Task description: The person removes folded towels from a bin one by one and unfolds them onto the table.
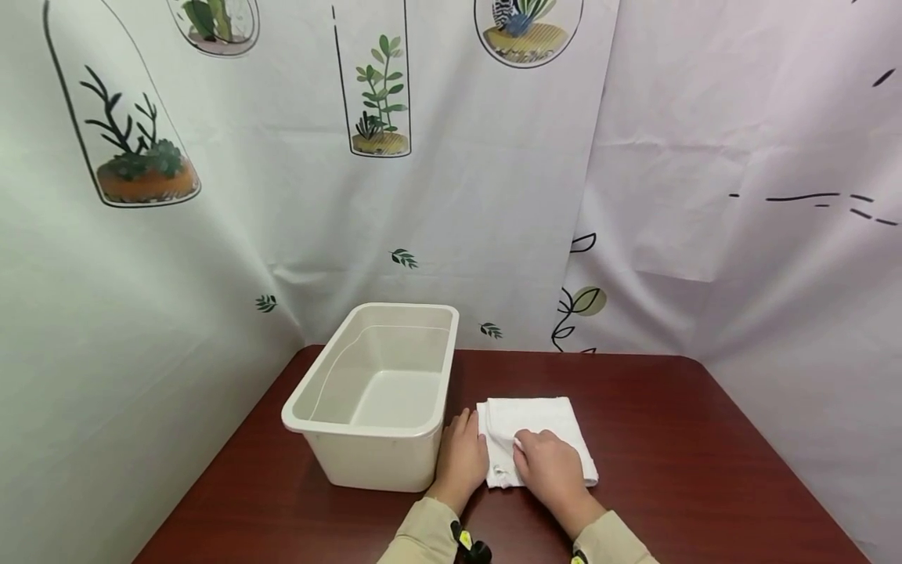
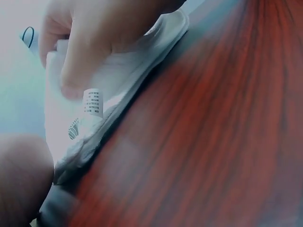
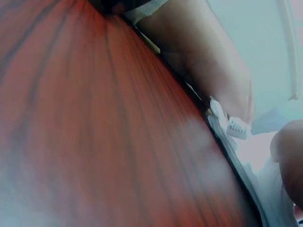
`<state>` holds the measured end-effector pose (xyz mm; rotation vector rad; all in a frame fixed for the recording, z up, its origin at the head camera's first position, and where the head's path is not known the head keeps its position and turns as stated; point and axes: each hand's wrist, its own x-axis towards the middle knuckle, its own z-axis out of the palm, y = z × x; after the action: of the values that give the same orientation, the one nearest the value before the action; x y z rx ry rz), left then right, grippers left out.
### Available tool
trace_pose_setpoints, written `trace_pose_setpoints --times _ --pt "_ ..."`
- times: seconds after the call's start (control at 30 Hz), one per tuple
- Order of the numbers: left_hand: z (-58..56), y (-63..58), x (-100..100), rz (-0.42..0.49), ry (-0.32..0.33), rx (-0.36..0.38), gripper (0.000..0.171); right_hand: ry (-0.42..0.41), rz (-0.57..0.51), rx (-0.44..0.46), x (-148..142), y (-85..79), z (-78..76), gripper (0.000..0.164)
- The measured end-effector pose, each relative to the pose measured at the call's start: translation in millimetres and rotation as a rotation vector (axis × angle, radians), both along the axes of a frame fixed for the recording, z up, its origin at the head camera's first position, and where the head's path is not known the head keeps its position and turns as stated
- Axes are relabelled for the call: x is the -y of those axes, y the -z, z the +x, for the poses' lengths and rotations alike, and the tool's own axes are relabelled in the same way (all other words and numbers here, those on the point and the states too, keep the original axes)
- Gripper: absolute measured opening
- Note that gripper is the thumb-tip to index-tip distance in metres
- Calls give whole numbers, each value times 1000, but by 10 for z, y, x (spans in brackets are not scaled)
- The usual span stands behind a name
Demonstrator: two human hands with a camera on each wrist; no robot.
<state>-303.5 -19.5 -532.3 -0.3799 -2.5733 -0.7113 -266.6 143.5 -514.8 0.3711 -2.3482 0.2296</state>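
Observation:
A folded white cloth (image 1: 524, 415) lies flat on the table, right of the cream plastic tub. Near its front left corner a small printed label (image 2: 93, 102) shows in the left wrist view. My left hand (image 1: 463, 453) rests along the cloth's left edge, between cloth and tub, with its fingers straight. On top of the cloth, my right hand (image 1: 553, 470) has curled fingers and pinches a bit of the fabric between thumb and forefinger. The right wrist view also shows the left hand (image 3: 208, 56) beside the label, while the right hand is only partly visible there.
The tub (image 1: 377, 454) stands at the left of the dark red wooden table (image 1: 676, 454), close to the left hand. No contents show inside it. White curtains (image 1: 493, 196) with plant prints hang behind and at both sides of the table.

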Motion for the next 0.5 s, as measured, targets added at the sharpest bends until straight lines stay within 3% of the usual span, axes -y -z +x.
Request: trace_pose_setpoints --times 0.27,0.37,0.5 --pt "18 -37 -28 47 54 27 50 34 -62 -189 -265 -53 -64 10" --pt "12 -47 -41 11 90 44 55 54 -80 -207 -399 -60 -77 9" --pt "46 -99 -60 -74 138 124 60 84 -95 -214 -539 -42 -80 12"
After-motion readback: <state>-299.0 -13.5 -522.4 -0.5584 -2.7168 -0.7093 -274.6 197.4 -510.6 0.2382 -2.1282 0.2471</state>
